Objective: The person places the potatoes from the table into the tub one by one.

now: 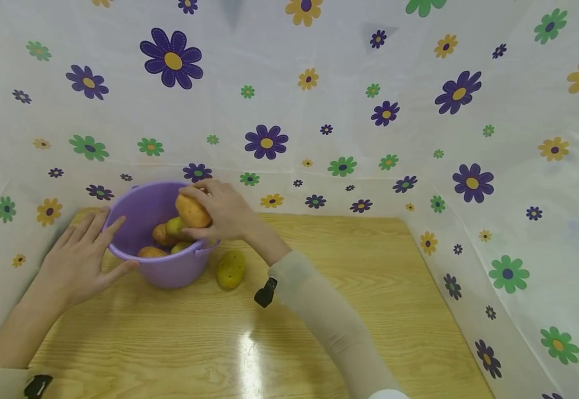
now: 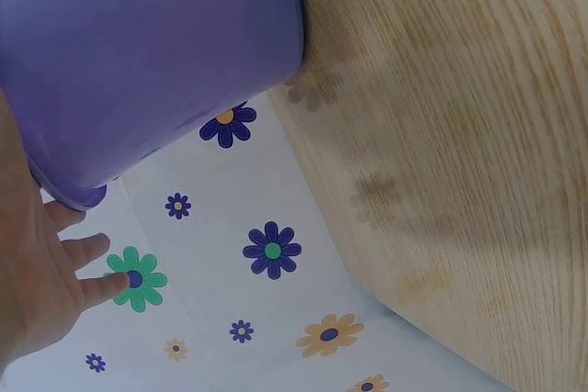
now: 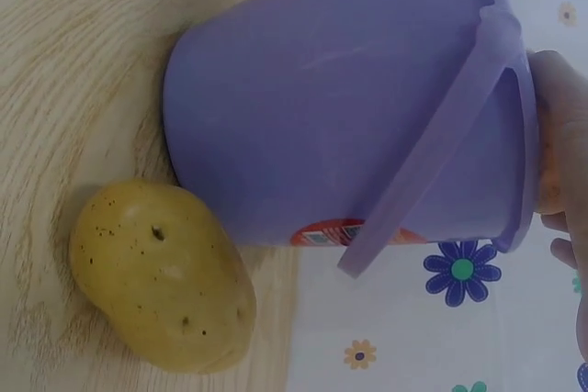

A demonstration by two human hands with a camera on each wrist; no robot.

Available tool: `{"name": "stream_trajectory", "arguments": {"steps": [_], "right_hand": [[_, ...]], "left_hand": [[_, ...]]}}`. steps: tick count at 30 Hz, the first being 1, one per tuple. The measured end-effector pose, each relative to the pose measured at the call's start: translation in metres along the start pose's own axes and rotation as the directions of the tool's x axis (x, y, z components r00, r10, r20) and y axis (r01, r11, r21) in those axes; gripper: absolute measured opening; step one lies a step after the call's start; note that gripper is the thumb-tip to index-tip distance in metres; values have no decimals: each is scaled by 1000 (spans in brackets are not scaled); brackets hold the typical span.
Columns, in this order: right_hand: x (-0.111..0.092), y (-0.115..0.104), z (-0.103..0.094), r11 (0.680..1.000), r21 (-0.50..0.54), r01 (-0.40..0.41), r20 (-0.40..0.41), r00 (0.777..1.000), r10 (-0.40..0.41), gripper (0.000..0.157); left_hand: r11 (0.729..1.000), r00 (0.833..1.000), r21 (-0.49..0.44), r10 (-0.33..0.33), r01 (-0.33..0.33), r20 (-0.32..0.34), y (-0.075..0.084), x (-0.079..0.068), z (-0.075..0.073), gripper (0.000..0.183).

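A purple bucket (image 1: 173, 271) stands upright on the table with several potatoes (image 1: 152, 252) inside it. My right hand (image 1: 229, 210) grips a light brown potato (image 1: 193, 211) over the bucket's right rim, thumb below and fingers above. In the right wrist view that hand (image 3: 568, 135) shows only partly, beyond the rim. My left hand (image 1: 77, 263) rests against the bucket's left rim with its fingers spread and fairly straight. The left wrist view shows its fingers (image 2: 87, 250) extending past the rim. A yellowish potato (image 3: 165, 277) lies on the table just right of the bucket.
The wooden table (image 1: 349, 288) carries the bucket near its back left corner. A white flowered sheet (image 1: 269, 72) rises behind the table and along both sides. The bucket's purple handle (image 3: 432, 149) hangs down its right side.
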State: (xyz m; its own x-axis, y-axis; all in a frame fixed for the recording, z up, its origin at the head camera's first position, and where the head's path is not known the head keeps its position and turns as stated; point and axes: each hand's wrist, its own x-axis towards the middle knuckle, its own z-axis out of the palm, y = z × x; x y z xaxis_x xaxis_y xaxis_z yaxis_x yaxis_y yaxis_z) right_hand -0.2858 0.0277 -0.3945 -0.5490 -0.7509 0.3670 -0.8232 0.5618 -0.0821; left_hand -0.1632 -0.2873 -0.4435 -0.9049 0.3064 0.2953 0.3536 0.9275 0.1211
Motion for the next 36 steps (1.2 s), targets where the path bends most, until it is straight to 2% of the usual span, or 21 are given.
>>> {"name": "stream_trajectory", "arguments": {"steps": [5,16,25,36], "right_hand": [[6,-8,3,1000,-19,19,29,999,-18,82],[21,-19,-1,998,-59,-7,150,989,15,87],[33,-26,-2,998,-59,-18,254,967,32,90],[43,-30,3,992,-127,14,354,935,32,90]], "left_hand": [[1000,1000,1,-1,1,2,0,0,0,99],[1000,1000,4,-1,1,7,0,0,0,99],[1000,1000,13,-2,2,14,-1,0,1,101],[1000,1000,16,6,-6,-3,0,0,-1,100]]}}
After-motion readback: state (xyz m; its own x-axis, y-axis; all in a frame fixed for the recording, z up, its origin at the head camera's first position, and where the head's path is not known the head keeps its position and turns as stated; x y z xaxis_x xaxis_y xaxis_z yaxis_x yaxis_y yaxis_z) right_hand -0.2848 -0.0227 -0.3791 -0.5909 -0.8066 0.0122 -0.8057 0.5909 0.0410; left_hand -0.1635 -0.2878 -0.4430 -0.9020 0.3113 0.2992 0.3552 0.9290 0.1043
